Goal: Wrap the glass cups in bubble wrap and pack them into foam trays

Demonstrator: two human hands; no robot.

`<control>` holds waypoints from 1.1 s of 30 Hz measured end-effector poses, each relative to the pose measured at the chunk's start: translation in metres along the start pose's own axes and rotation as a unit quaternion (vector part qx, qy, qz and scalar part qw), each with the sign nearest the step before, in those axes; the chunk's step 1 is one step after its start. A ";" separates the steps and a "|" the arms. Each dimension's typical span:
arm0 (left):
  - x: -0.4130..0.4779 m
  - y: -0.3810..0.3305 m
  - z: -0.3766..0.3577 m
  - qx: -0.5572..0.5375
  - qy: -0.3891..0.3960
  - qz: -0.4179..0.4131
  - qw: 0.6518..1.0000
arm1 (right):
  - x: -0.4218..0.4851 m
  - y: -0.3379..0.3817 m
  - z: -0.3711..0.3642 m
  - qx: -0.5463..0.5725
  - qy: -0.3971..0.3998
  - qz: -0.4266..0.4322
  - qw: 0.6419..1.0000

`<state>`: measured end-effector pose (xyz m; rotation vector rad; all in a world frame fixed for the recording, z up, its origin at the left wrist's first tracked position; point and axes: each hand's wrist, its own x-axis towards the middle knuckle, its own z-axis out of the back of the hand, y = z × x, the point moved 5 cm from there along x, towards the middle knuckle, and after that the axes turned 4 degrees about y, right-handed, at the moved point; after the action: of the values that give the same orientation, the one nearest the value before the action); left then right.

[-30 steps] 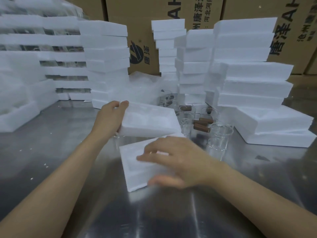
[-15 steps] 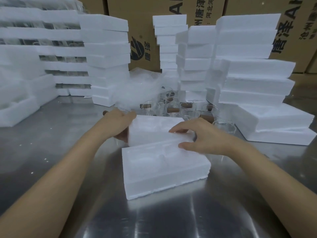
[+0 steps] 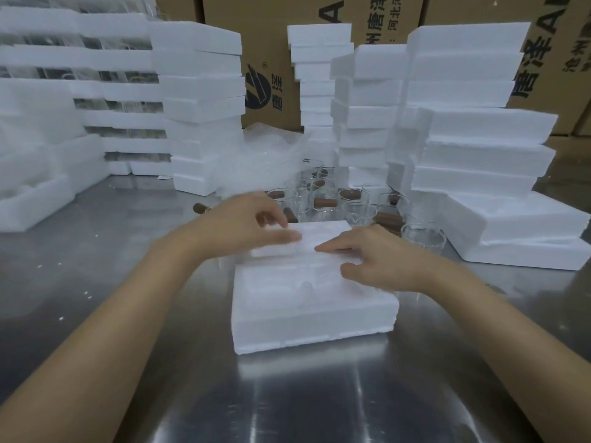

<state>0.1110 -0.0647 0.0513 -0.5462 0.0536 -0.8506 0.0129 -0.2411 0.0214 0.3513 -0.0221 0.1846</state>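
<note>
Two white foam trays lie mid-table. The near foam tray (image 3: 315, 318) shows its moulded hollows face up. The second foam tray (image 3: 319, 233) lies right behind it, touching its far edge. My left hand (image 3: 246, 223) hovers over the second tray's left end, blurred, fingers loosely bent and holding nothing. My right hand (image 3: 380, 257) rests with straight fingers where the two trays meet. Several glass cups (image 3: 358, 212) with brown wooden handles stand behind the trays. A heap of bubble wrap (image 3: 265, 158) lies further back.
Tall stacks of foam trays stand at the left (image 3: 198, 100), at the back (image 3: 323, 75) and at the right (image 3: 479, 129). Cardboard boxes (image 3: 271, 59) form the back wall. The steel table (image 3: 112, 282) carries small foam crumbs.
The second tray has come down behind the near one. My left hand let go of its left end and moved over its top. My right hand slid left onto the seam.
</note>
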 end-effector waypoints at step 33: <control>-0.004 0.003 -0.027 0.003 0.171 -0.013 0.985 | 0.004 -0.049 0.030 -0.086 -0.177 -0.042 0.980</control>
<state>0.1039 -0.0722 0.0255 -0.3911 0.3573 -0.9631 0.0263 -0.2958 0.0331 0.2074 -0.3720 0.0341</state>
